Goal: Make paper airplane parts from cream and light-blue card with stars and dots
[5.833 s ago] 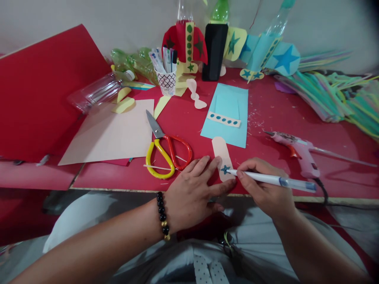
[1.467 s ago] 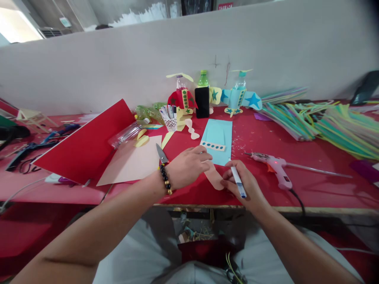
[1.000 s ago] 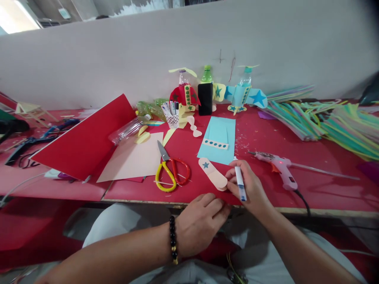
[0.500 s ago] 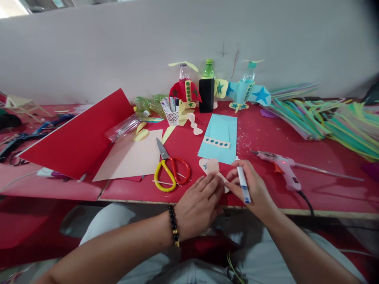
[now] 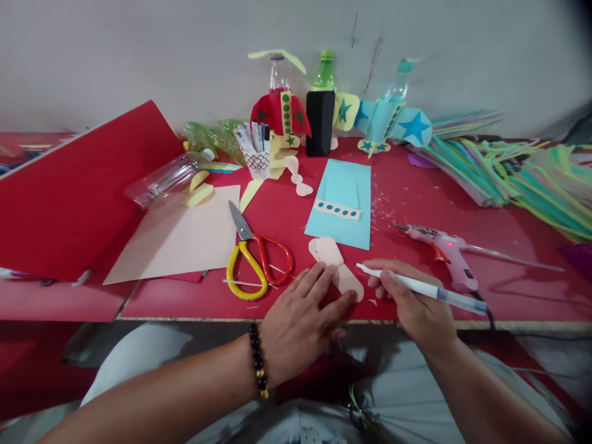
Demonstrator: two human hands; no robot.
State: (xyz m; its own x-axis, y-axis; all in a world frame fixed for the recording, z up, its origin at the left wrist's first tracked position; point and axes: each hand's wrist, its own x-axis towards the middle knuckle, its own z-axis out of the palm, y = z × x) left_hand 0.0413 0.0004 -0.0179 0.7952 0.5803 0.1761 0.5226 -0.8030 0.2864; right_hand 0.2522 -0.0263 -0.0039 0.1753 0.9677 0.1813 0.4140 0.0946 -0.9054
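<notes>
The right hand (image 5: 423, 302) has thumb and fingers closed around a white pen (image 5: 419, 286), nib bared and pointing left; the left hand (image 5: 300, 324) is spread, palm down, gripping nothing, its fingertips on pale pink paper strips (image 5: 329, 250). Scissors (image 5: 252, 237) with one yellow and one red handle lie just left of that hand, blades parted. Beyond the strips is a light-blue sheet (image 5: 340, 179) bearing a dotted band (image 5: 337, 209); a pink hot glue gun (image 5: 457, 253) lies beyond the right hand, its light lit. Farther back stand a pen-filled paper cup (image 5: 257, 165), a black phone (image 5: 320, 123) and decorated bottle planes (image 5: 382, 117). The rounded strips overlap on the red table (image 5: 416, 197) near its front edge, partly under the left fingers; the nib hovers just right of them, apart.
</notes>
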